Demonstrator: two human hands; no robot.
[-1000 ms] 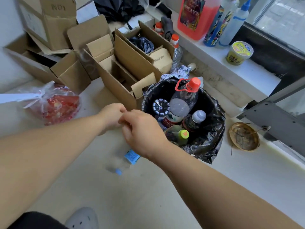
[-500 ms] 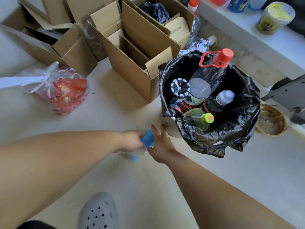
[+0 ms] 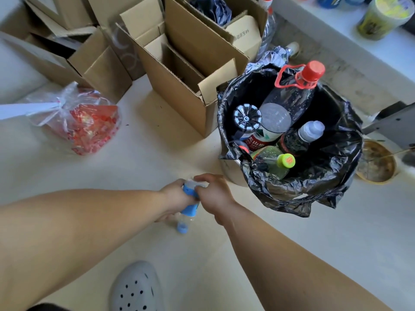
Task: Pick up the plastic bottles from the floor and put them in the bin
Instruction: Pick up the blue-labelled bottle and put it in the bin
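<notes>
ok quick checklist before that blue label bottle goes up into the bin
1. Hold on the bottle: ok. The left hand and right hand are both closed on the blue-label bottle.
2. Cap on: ok. The blue cap sits on the lower end.
3. Bottle empty: cannot tell, the clear body is mostly hidden by the hands.
4. Bin within reach: ok. The bin with its black liner stands just beyond the right hand.
5. Room inside: not ok. The bin is crowded; the red-cap bottle already pokes above the rim.
6. Path clear: ok. Nothing lies between the hands and the near rim.
</notes>
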